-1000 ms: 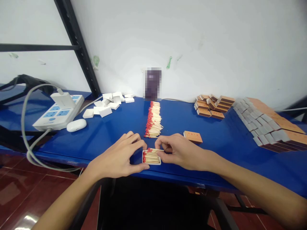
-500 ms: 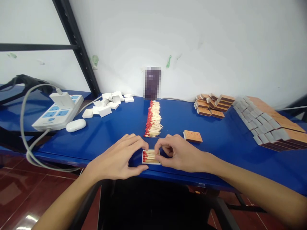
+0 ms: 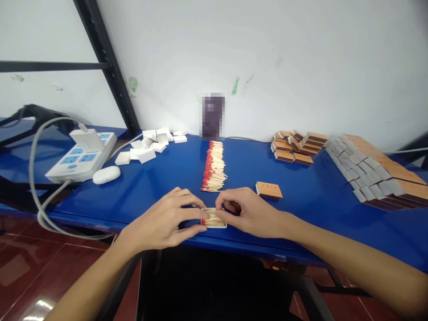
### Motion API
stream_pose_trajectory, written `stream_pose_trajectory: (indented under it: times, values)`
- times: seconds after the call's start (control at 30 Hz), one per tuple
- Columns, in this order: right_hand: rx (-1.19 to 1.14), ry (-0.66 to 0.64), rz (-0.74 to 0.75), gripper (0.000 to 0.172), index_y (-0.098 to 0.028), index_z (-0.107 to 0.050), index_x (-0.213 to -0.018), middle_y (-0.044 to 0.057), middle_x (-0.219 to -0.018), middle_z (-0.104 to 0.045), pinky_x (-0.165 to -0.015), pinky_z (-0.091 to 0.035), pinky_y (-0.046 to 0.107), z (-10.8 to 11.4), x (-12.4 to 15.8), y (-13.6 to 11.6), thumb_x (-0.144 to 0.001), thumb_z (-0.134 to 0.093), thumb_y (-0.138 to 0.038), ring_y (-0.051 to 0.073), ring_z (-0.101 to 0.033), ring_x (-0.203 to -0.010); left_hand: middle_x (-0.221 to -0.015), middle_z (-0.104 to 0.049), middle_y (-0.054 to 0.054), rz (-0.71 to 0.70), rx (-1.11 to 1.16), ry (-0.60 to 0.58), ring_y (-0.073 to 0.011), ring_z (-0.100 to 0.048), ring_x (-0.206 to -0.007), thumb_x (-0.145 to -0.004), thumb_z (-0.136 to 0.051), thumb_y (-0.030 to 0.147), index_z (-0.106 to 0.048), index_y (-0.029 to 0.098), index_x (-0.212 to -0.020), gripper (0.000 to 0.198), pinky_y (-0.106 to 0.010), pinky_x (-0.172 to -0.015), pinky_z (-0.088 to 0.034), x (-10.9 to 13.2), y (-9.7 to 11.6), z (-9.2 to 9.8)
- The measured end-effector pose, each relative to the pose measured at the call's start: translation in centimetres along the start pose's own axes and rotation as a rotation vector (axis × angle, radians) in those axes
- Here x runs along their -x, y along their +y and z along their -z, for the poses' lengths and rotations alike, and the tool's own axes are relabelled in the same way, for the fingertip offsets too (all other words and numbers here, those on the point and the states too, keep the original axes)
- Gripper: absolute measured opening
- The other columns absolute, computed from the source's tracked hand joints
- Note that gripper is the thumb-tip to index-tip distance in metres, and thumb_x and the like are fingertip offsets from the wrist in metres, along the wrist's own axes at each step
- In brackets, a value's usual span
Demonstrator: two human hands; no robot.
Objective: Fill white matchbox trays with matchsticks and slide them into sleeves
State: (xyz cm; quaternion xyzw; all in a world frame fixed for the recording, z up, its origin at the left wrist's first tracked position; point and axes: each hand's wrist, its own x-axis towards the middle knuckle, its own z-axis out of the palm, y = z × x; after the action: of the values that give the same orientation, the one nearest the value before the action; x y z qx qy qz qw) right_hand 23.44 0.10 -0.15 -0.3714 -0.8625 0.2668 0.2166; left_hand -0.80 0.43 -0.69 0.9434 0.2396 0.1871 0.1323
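A small white matchbox tray [image 3: 220,226] filled with red-tipped matches [image 3: 211,220] lies near the desk's front edge, between my two hands. My left hand [image 3: 167,218] curls around its left end. The thumb is at the near corner, one fingertip lies over the match heads, and another is at the far rim. My right hand [image 3: 250,211] closes on the right end, its thumb over the matches and its index finger at the far rim; the other fingers are curled under. Directly beyond stands a long row of loose matches [image 3: 214,167], heads to the left.
One orange matchbox [image 3: 269,190] lies right of the match row. Behind it are more matchboxes [image 3: 294,147], with a large stack [image 3: 374,171] farther right. White trays [image 3: 147,154], an earbud case [image 3: 106,175] and a power strip [image 3: 80,158] occupy the left.
The tray has shifted slightly right. My left index finger has moved from the tray's edge onto the matches, covering several heads. My right hand has stayed at the right end.
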Motion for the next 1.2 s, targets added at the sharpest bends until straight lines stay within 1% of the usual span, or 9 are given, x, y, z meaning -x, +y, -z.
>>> stream_pose_trajectory:
  times: [0.13,0.23,0.47,0.63,0.9,1.0,1.07,1.13,1.2]
  values:
    - [0.023,-0.005,0.017,0.003,-0.019,-0.056,-0.085,-0.005,-0.067,-0.045,-0.061,-0.034,0.024,-0.1,0.0,0.3,-0.088,-0.054,-0.019,0.009,-0.041,-0.06,-0.11,-0.067,-0.004,0.018,-0.026,0.008,-0.0203,-0.058,-0.099,-0.094,-0.06,0.031,-0.068,0.026,-0.114,0.022,-0.036,-0.091,-0.042,-0.1,0.1,-0.1]
    - [0.018,-0.012,0.019,0.002,-0.02,-0.054,-0.087,-0.005,-0.068,-0.044,-0.063,-0.035,0.025,-0.1,0.0,0.3,-0.088,-0.054,-0.018,0.01,-0.041,-0.063,-0.109,-0.067,-0.004,0.026,-0.018,0.008,-0.0202,-0.058,-0.1,-0.094,-0.06,0.031,-0.065,0.026,-0.119,0.026,-0.036,-0.091,-0.042,0.0,0.1,-0.1]
    - [0.028,-0.017,0.041,0.003,-0.02,-0.053,-0.088,-0.006,-0.069,-0.043,-0.068,-0.035,0.026,-0.1,0.1,0.2,-0.089,-0.055,-0.021,0.01,-0.042,-0.063,-0.112,-0.067,-0.004,-0.011,-0.02,-0.006,-0.0196,-0.057,-0.1,-0.096,-0.056,0.03,-0.069,0.025,-0.107,0.017,-0.036,-0.091,-0.042,0.0,0.0,0.0]
    - [0.072,0.01,0.072,0.006,-0.02,-0.053,-0.091,-0.006,-0.072,-0.046,-0.072,-0.036,0.027,-0.4,0.3,0.3,-0.087,-0.055,-0.017,0.01,-0.044,-0.066,-0.109,-0.068,-0.003,-0.002,-0.007,0.029,-0.0185,-0.058,-0.098,-0.095,-0.06,0.031,-0.066,0.026,-0.116,0.023,-0.035,-0.091,-0.042,0.0,-0.1,-0.3]
    - [0.125,0.027,0.107,0.004,-0.02,-0.051,-0.086,-0.006,-0.069,-0.045,-0.067,-0.036,0.025,-0.6,0.1,0.3,-0.09,-0.051,-0.018,0.01,-0.043,-0.063,-0.109,-0.068,-0.003,-0.015,-0.017,0.033,-0.0182,-0.058,-0.098,-0.094,-0.061,0.031,-0.068,0.023,-0.108,0.017,-0.035,-0.091,-0.041,0.0,-0.1,-0.3]
    - [0.267,0.076,0.143,0.006,-0.019,-0.052,-0.087,-0.002,-0.074,-0.053,-0.069,-0.037,0.026,-0.1,0.1,0.6,-0.09,-0.048,-0.017,0.012,-0.048,-0.069,-0.108,-0.069,-0.003,-0.006,-0.034,0.044,-0.0183,-0.058,-0.097,-0.094,-0.061,0.033,-0.065,0.022,-0.113,0.022,-0.035,-0.09,-0.041,0.1,-0.1,-0.3]
    - [0.487,0.122,0.14,0.009,-0.017,-0.055,-0.089,0.002,-0.082,-0.059,-0.073,-0.037,0.03,0.7,0.3,0.9,-0.089,-0.046,-0.015,0.016,-0.052,-0.076,-0.107,-0.069,-0.003,0.016,-0.044,0.061,-0.0184,-0.058,-0.097,-0.094,-0.062,0.034,-0.063,0.021,-0.117,0.026,-0.034,-0.091,-0.042,0.1,-0.1,-0.3]
    - [0.775,0.142,0.054,0.012,-0.016,-0.057,-0.089,0.008,-0.09,-0.061,-0.074,-0.036,0.034,2.0,0.7,1.4,-0.086,-0.046,-0.015,0.021,-0.055,-0.082,-0.107,-0.069,-0.003,0.042,-0.05,0.081,-0.0184,-0.058,-0.098,-0.093,-0.063,0.035,-0.063,0.02,-0.118,0.029,-0.034,-0.091,-0.042,0.1,-0.1,-0.4]
    - [0.967,0.103,-0.085,0.016,-0.015,-0.058,-0.095,0.013,-0.1,-0.062,-0.074,-0.037,0.037,3.6,1.2,1.9,-0.084,-0.048,-0.019,0.026,-0.057,-0.087,-0.106,-0.07,-0.002,0.058,-0.049,0.086,-0.0182,-0.058,-0.097,-0.093,-0.063,0.036,-0.064,0.02,-0.115,0.027,-0.034,-0.091,-0.043,0.1,-0.2,-0.4]
